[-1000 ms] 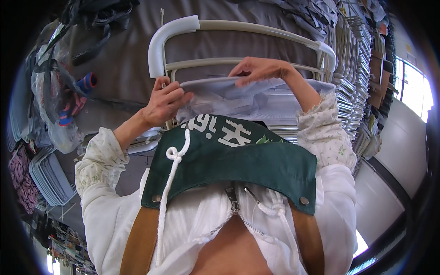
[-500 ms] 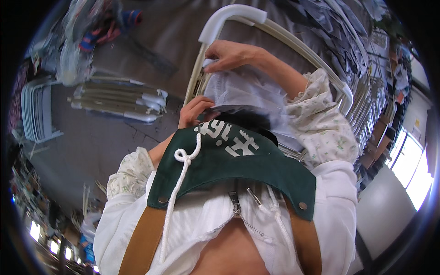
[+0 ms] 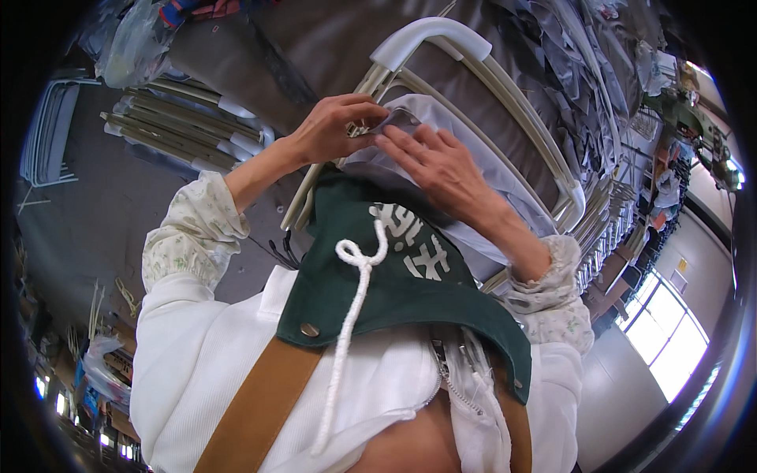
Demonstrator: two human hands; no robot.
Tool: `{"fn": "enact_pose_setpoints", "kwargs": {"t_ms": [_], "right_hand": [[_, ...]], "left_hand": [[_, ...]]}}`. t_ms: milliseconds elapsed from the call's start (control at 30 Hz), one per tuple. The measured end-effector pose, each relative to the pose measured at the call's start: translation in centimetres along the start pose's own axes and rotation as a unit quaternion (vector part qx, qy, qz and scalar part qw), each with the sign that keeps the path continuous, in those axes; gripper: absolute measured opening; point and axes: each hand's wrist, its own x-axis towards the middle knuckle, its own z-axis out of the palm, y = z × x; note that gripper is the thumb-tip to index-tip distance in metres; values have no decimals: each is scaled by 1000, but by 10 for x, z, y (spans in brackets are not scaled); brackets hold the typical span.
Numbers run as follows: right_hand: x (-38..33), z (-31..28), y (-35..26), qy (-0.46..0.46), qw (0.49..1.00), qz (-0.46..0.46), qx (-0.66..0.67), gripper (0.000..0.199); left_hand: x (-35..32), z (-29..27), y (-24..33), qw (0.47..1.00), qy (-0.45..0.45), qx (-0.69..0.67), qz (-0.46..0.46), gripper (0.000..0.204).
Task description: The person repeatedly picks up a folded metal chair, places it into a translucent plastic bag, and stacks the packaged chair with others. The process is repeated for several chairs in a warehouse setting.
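Note:
A light grey cloth (image 3: 493, 185) hangs inside a beige tubular metal frame (image 3: 544, 158) with a pale grey sleeve (image 3: 430, 33) over its top bend. My left hand (image 3: 335, 126) is closed at the cloth's upper edge, with its fingers curled. Small shiny metal pieces (image 3: 359, 128) show at its fingertips; their kind is unclear. My right hand (image 3: 449, 169) meets it from the other side, its first fingers long and pressed to the same edge, its thumb hidden. A small dark opening or fold of the cloth lies between the hands.
Folded beige frames with grey ends (image 3: 177, 130) lie on the left, beyond them a stack of white tubular frames (image 3: 49, 138). A clear plastic bag (image 3: 134, 47) is at the far left. Grey cloths (image 3: 587, 87) and many frames crowd the right side. My green apron (image 3: 378, 292) bulges up below the hands.
My left hand has moved up from beside the apron to the cloth's upper edge. My right hand has come down from the frame's left tube to meet it. The view has shifted.

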Motion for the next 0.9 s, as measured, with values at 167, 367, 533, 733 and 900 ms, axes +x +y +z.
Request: {"fn": "enact_pose_setpoints", "kwargs": {"t_ms": [167,367,533,733,900], "right_hand": [[-12,24,14,64,997,-24,26,30],[-31,23,18,230,965,-12,121,32],[-14,32,18,210,963,-15,171,31],[-24,20,64,235,859,310,333,24],[-39,48,57,212,939,245,112,24]], "left_hand": [[9,-7,-15,999,-34,-1,16,16],[7,-14,-13,992,-65,-112,6,14],[4,17,-11,966,-157,150,138,24],[20,6,0,985,-123,26,114,22],[46,57,-5,996,40,43,-64,17]]}}
